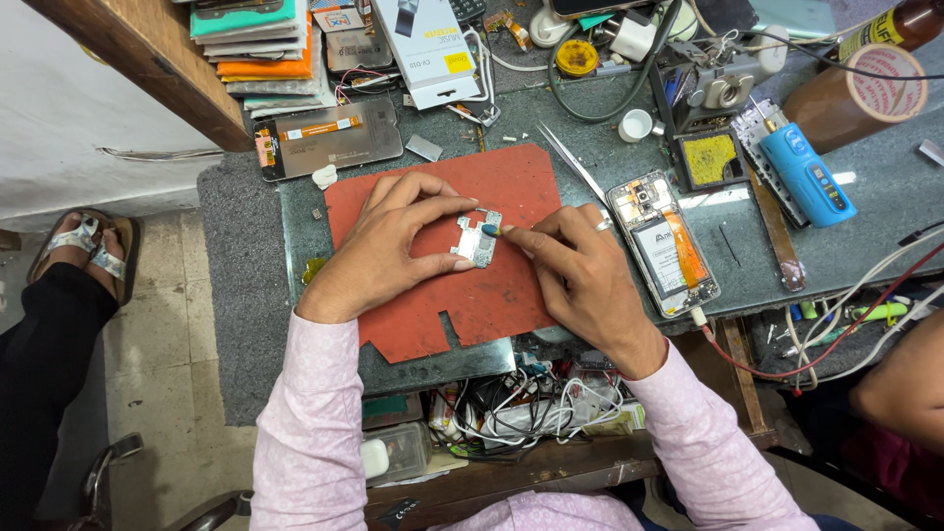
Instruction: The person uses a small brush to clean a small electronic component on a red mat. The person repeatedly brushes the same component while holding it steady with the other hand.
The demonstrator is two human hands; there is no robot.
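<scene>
Fingers of left hand [388,241] pinched around small metal phone part [478,239] at centre of frame, on red work mat [492,295]. Right hand [580,270] closed on blue-tipped tool [490,229], tip touching part's upper edge. Opened phone [662,243] just right of mat; tweezers [572,162] above it, blue device [806,175] at upper right.

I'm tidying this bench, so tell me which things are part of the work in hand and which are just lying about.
In use:
left hand
right hand
small metal phone part
blue-tipped tool
red mat

Lying about:
opened phone
tweezers
blue device
tape roll
phone screen
stacked boxes
</scene>
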